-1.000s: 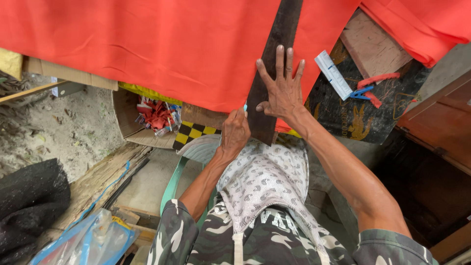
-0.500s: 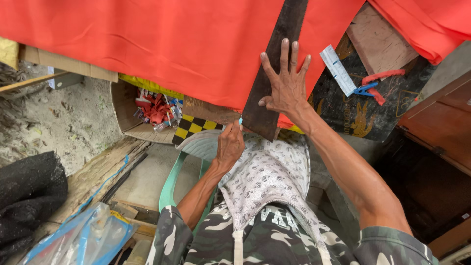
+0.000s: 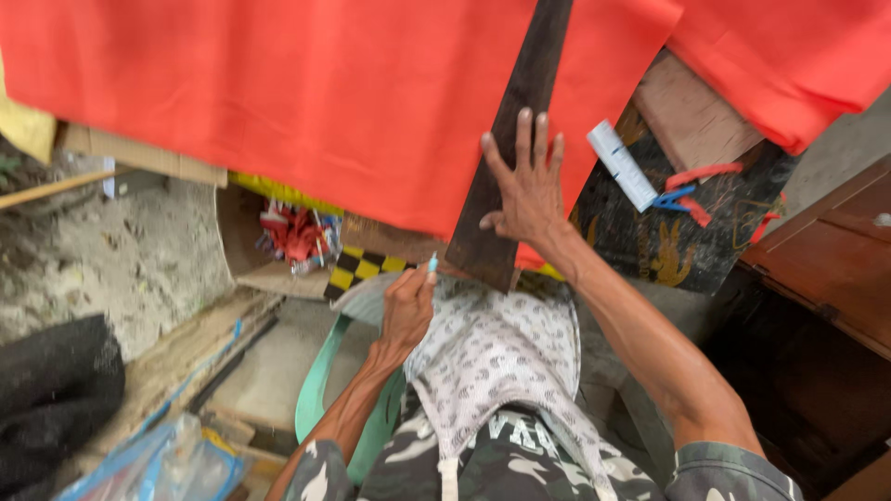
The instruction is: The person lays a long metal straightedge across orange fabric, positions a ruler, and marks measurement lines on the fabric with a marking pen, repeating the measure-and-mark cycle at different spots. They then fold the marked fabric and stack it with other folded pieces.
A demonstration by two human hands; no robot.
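Fingers spread wide, the right hand (image 3: 527,190) lies flat and open against the dark wooden board (image 3: 515,139), palm pressing its lower half, arm stretched out long from the camouflage sleeve (image 3: 733,468) at lower right. That board is a long tapering plank, laid tilted over the red cloth (image 3: 325,102), its broad end down by the patterned white fabric (image 3: 492,357). Left hand (image 3: 408,306) now: wrist bent, forearm rising from below, fingers pinched tight round a small light-blue marker (image 3: 432,263), its tip up just beside the board's bottom edge. Whether the tip touches the wood, I cannot tell. Beside the forearm sits a green plastic chair (image 3: 320,390). Further right, a white ruler (image 3: 622,165) and a blue clip (image 3: 676,197) rest on a dark painted panel (image 3: 677,246). Behind the left hand, a yellow-and-black checkered piece (image 3: 357,269).
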